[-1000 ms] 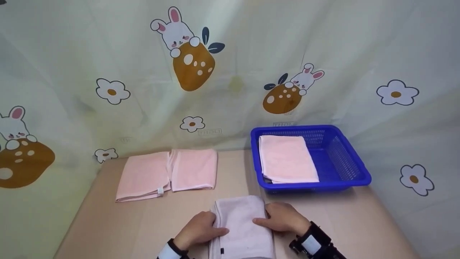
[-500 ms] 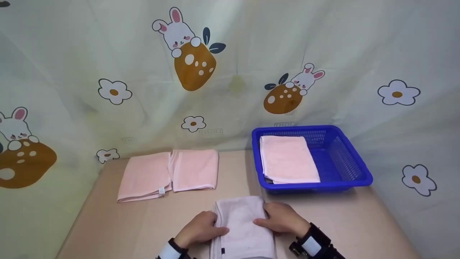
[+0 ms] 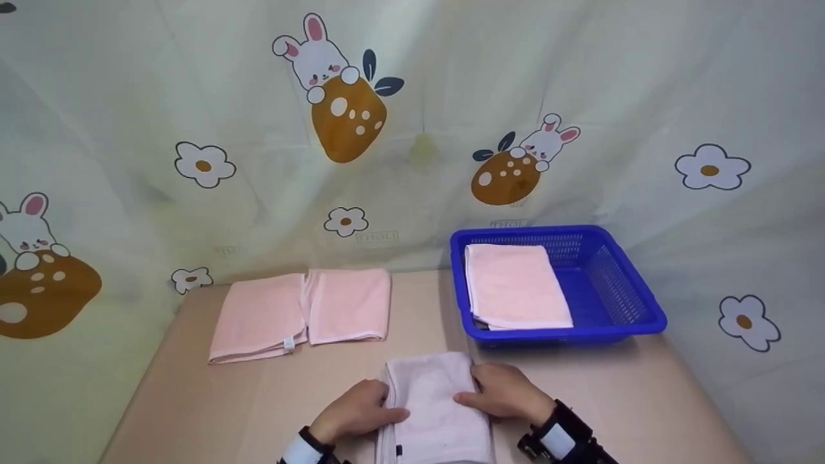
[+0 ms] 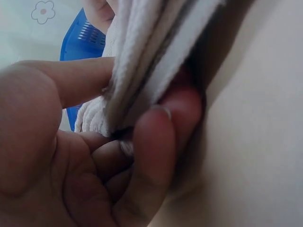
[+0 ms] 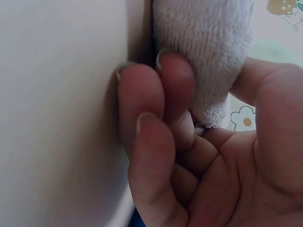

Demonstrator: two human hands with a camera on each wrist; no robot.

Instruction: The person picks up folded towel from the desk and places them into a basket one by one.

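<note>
A folded pale lilac-grey towel [image 3: 438, 406] lies at the front of the table, a small dark tag on its lower left edge. My left hand [image 3: 358, 409] grips its left side, thumb on top and fingers curled under the stacked layers. In the left wrist view those layers of the towel [image 4: 151, 52] pass between thumb and fingers. On the opposite side my right hand [image 3: 509, 393] holds the edge the same way, thumb on top. The right wrist view shows its curled fingers [image 5: 142, 94] beneath the rounded fold of the towel [image 5: 203, 47].
A blue plastic basket [image 3: 599, 283] stands at the back right, with a folded pink towel [image 3: 515, 287] in its left part. Two folded pink towels [image 3: 264, 312] [image 3: 348, 303] lie side by side at the back left. A printed curtain [image 3: 425, 129] hangs behind the table [image 3: 258, 412].
</note>
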